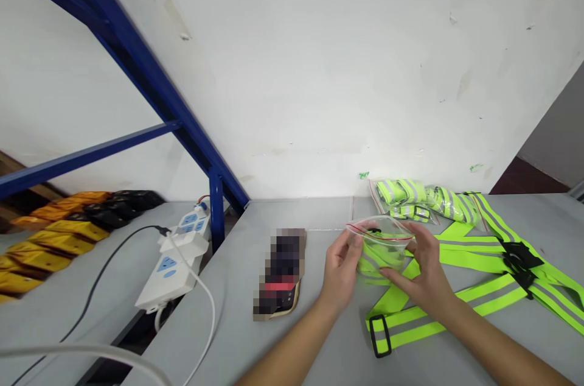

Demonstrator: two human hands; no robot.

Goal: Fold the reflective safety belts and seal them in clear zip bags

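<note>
Between my two hands is a clear zip-lock bag (381, 252) with a red line along its mouth and a folded yellow-green reflective strap inside. My left hand (341, 267) pinches the bag's left side, thumb near the mouth. My right hand (422, 273) grips the right side, thumb low on the front and fingers partly hidden behind. The bag's mouth gapes a little. Under and beyond my right arm, a reflective strap harness (474, 246) lies spread on the grey table, with a black buckle (380, 335) at its near end and a black centre piece (520, 264).
Packed bags of reflective straps (406, 194) lie against the wall. A phone (280, 273), partly pixelated, rests left of my hands. Further left are white power strips (171, 270) with cables, a blue metal frame (173, 100), and rows of yellow and black items (59, 246).
</note>
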